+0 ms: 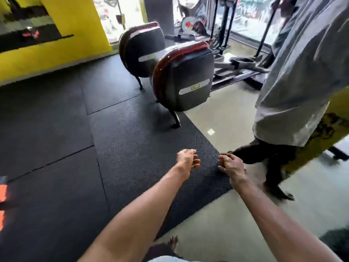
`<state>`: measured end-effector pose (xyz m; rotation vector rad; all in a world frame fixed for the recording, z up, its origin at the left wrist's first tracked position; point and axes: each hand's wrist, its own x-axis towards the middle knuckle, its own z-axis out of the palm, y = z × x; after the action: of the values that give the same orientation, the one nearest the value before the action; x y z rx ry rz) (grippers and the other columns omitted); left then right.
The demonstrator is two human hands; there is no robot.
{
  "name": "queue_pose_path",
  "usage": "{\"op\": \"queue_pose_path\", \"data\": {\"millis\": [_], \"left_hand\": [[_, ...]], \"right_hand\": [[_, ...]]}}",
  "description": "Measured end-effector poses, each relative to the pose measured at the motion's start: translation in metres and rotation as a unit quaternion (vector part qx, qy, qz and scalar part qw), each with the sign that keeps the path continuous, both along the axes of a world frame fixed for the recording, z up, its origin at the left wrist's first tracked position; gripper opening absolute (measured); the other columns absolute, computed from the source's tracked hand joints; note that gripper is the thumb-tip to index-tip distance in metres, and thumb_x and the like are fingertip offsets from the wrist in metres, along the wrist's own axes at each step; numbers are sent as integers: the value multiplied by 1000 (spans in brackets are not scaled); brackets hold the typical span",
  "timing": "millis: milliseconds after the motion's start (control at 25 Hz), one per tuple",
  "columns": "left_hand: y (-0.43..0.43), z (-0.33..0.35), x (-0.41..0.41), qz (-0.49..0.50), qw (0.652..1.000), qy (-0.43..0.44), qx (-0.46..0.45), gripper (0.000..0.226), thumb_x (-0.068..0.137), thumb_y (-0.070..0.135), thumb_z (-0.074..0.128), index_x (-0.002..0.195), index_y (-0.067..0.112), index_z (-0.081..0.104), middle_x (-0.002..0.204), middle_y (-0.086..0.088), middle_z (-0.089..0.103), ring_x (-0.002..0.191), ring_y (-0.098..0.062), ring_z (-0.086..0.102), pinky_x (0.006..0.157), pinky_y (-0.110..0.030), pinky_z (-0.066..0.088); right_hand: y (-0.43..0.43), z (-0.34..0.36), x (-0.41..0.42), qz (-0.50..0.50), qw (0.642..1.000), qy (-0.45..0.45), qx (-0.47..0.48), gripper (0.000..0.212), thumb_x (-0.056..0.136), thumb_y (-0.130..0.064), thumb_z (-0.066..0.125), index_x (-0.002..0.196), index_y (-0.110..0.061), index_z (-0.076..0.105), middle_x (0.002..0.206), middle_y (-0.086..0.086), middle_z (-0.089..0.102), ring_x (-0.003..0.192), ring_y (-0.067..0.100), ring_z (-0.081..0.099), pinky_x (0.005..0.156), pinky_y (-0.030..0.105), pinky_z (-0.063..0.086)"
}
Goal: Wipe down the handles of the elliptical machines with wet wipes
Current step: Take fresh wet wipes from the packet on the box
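Two elliptical machines stand ahead, seen from their rounded black and red flywheel housings: the nearer elliptical and the farther elliptical. Their upright handle bars rise dark against the bright window at the back. Both my arms reach forward over the floor. My left hand and my right hand hang side by side, fingers loosely curled, holding nothing. No wet wipe shows in either hand.
Another person in a grey shirt and dark trousers stands close at the right, beside the nearer machine. Black rubber mats cover the left floor, pale tiles the right. A yellow wall runs along the left.
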<state>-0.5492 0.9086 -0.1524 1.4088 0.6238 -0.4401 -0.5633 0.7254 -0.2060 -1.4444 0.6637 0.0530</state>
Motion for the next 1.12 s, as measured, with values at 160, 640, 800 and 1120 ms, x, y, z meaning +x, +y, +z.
{"op": "queue_pose_path", "data": {"millis": [160,640,800,1120], "left_hand": [[-6,10,89,-72,997,-12,-12,15,102,19,58,107,7,66,98,-13,71,80,-23,69,81,-43,63],[-155,48,380,-247,967,-45,-34,21,105,17,50,116,3,61,105,-15,64,82,-25,64,77,-37,60],[-222,74,467,-275,959,-65,-40,13,103,16,49,103,10,60,100,-13,64,79,-24,65,70,-35,60],[-394,97,565,-410,906,-65,-86,22,104,12,48,119,2,61,100,-15,65,84,-28,65,68,-36,59]], "right_hand": [[-9,14,60,-68,997,-8,27,11,101,-8,63,96,-14,71,94,15,73,73,18,67,57,28,55],[-125,75,308,-285,956,-69,8,11,94,-8,65,94,-15,73,95,9,73,87,20,68,73,33,56],[-177,101,378,-324,943,-78,-10,11,95,-8,65,94,-16,72,97,9,73,88,20,68,72,32,56],[-310,141,452,-447,888,-75,-75,13,94,-6,64,102,-7,74,92,9,74,75,17,64,61,22,55]]}}
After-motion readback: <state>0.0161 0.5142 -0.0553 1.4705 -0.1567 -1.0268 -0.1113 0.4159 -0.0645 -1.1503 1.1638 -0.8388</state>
